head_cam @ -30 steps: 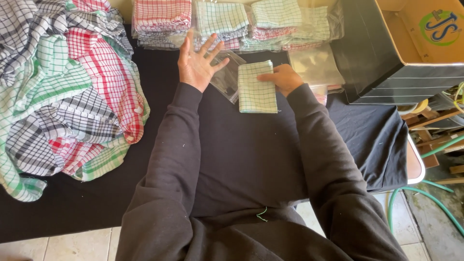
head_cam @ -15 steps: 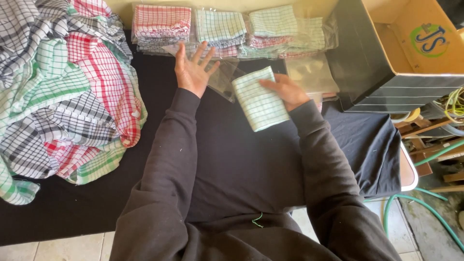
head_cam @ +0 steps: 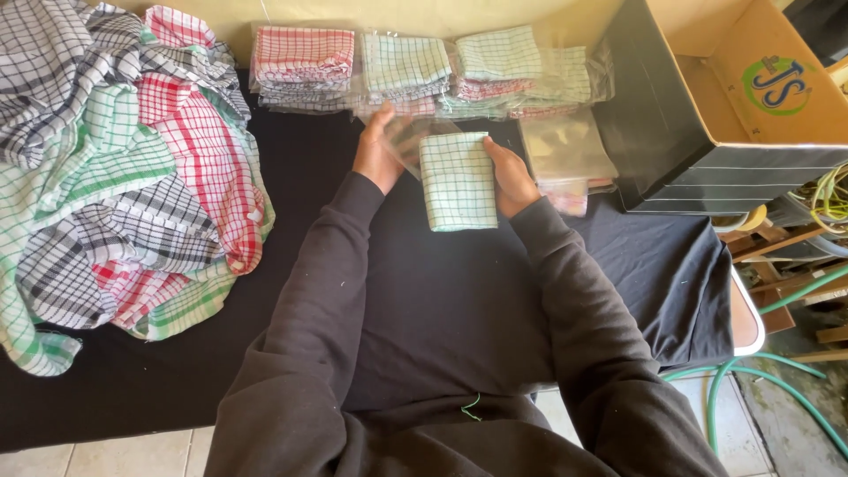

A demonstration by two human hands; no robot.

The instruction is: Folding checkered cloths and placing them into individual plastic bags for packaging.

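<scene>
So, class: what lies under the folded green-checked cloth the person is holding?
Under the folded green-checked cloth is the black table cover, with a clear plastic bag at its upper left, held by the left hand. The right hand grips its edge. Anything beneath the cloth is hidden.

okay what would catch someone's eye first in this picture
Centre stage, the left hand and right hand hold a folded green-checked cloth against a clear plastic bag. A big heap of loose checked cloths fills the left; an open cardboard box sits right.
</scene>
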